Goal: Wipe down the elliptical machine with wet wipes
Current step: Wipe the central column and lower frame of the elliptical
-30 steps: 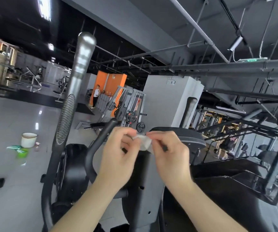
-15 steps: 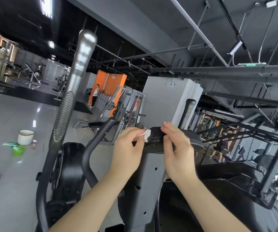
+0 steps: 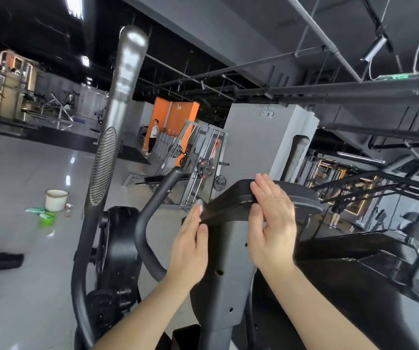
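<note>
As left hand (image 3: 190, 241) and right hand (image 3: 271, 221) press the console (image 3: 231, 198) flat-fingered, handlebars (image 3: 127, 72) flank them.

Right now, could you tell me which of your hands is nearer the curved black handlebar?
Left. The left hand sits just right of the curved black handlebar, at the left edge of the console; the right hand rests farther right, over its top.

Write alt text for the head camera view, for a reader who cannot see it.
A person's left hand presses a white wipe against the edge of an elliptical machine's black console, while the right hand rests flat on its top edge. A gym floor with a white bucket lies behind.
</note>
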Available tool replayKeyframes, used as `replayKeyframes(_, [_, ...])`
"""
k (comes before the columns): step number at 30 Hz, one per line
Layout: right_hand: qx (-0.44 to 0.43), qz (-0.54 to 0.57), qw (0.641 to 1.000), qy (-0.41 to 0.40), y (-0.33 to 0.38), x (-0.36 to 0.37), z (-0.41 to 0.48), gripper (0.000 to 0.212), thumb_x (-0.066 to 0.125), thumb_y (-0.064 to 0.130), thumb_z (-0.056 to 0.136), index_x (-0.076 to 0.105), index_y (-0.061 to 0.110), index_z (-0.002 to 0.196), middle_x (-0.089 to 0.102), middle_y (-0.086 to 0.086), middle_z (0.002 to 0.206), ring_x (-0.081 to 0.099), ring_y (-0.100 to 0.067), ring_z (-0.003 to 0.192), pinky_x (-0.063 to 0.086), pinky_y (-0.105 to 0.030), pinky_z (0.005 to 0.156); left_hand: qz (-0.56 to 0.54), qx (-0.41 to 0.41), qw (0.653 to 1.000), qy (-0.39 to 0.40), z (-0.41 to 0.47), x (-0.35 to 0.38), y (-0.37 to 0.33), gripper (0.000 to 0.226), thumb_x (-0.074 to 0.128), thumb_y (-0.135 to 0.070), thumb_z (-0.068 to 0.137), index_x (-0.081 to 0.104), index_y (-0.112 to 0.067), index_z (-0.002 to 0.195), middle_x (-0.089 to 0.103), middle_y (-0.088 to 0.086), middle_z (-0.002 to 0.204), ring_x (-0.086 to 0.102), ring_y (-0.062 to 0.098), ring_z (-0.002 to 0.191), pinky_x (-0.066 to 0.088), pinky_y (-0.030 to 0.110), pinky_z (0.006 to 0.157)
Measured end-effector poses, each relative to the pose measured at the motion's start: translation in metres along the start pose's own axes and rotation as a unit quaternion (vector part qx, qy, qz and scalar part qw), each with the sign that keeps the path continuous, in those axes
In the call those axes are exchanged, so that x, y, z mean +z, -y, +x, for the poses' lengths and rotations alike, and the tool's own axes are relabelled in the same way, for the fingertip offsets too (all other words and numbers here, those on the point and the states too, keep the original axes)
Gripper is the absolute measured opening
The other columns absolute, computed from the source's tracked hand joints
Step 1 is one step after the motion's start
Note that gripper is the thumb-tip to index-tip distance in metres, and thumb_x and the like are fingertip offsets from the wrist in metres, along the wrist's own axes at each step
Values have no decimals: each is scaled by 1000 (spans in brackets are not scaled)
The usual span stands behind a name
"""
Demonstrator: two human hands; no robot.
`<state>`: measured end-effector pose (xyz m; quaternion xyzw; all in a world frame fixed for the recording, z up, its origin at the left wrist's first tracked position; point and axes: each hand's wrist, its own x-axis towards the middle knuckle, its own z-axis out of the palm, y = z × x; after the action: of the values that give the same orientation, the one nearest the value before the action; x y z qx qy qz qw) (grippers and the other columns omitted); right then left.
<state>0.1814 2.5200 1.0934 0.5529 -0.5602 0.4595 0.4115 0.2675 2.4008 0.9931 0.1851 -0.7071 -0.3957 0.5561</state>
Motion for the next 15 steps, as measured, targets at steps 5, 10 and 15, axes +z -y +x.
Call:
replayKeyframes(5, [-12, -1, 1000, -27, -1, 6, -3, 42, 46, 5, 96, 66, 3, 133, 58, -5, 146, 44, -14, 145, 29, -40, 123, -90, 13, 996, 1, -8, 5, -21, 52, 34, -16, 108, 29, -38, 154, 27, -23, 163, 20, -5, 150, 16, 26, 126])
replayKeyframes(10, [-16, -7, 999, -31, -2, 8, -4, 42, 49, 1, 95, 66, 3, 133, 59, -5, 145, 45, -14, 144, 30, -41, 122, -82, 123, 989, 3, -10, 14, -35, 58, 36, -9, 104, 26, -24, 159, 21, -14, 167, 16, 6, 155, 16, 21, 124])
replayKeyframes(15, [-22, -7, 999, -34, -3, 9, -3, 42, 47, 5, 96, 67, 3, 132, 59, -5, 145, 46, -15, 144, 31, -42, 122, -77, -95, 992, -20, 3, 16, 27, 53, 25, -16, 109, 24, -37, 158, 24, -22, 164, 18, -1, 152, 10, 16, 121])
